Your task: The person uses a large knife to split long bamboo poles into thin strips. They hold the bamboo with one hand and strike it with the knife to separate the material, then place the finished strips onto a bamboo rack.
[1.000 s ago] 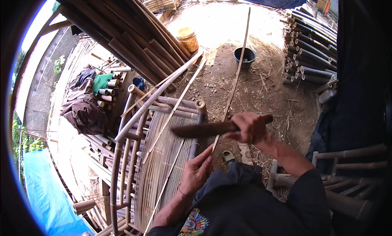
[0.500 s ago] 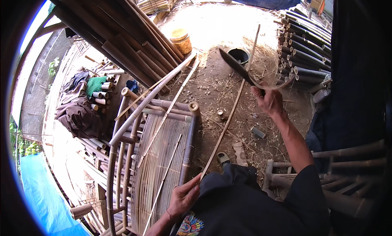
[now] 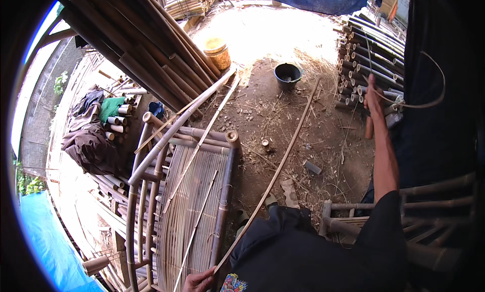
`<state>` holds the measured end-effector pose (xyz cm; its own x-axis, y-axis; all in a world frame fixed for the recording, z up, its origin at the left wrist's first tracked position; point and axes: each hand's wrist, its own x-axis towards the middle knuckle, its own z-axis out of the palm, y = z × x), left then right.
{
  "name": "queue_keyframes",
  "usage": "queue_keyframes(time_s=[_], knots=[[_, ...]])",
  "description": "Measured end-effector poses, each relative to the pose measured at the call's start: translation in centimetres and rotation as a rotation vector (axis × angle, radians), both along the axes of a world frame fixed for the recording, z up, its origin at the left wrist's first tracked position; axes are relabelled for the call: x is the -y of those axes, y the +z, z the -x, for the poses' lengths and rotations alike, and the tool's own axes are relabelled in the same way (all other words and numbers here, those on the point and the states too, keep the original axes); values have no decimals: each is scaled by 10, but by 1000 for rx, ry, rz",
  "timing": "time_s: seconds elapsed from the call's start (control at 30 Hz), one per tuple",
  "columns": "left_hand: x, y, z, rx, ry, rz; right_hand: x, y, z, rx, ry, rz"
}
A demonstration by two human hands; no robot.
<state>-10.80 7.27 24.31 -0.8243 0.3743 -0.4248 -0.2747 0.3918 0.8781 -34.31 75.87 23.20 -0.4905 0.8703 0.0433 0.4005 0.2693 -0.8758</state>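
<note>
In the lower middle, my left hand (image 3: 199,280) pinches the near end of a long bamboo strip (image 3: 275,178). The strip slants up and away to the right over the dirt floor. Out at the upper right, my right hand (image 3: 374,101) is closed round a knife (image 3: 369,126); its handle pokes out below the fist and its blade points up, seen nearly edge-on. A thin curled shaving (image 3: 440,92) loops beside that hand; whether it is still joined to anything, I cannot tell. Left of the strip stands a bamboo bench (image 3: 194,201) with a slatted seat and loose strips across it.
A black bucket (image 3: 287,77) and a yellowish tub (image 3: 217,53) stand ahead. Cut bamboo poles (image 3: 361,64) are stacked at the right, dark poles (image 3: 146,44) lean upper left. Another bamboo frame (image 3: 348,226) is by my right side. Shavings litter the floor.
My right hand has swung outward to the right with the knife, away from the strip. My left hand has moved down and left, drawing the strip's far end nearer.
</note>
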Motion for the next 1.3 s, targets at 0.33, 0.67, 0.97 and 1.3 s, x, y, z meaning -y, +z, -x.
queue_keyframes(time_s=[0.33,0.67,0.97,1.3], knots=[[-47,-15,50,-390,-80,198,137,-23,5,-376,537,204],[8,-59,69,-520,255,553,198,-60,63,-418,257,591],[166,-131,144,-553,718,617,352,-40,139,-417,602,626],[373,-269,108,-406,897,976,635,-75,143,-261,755,493]])
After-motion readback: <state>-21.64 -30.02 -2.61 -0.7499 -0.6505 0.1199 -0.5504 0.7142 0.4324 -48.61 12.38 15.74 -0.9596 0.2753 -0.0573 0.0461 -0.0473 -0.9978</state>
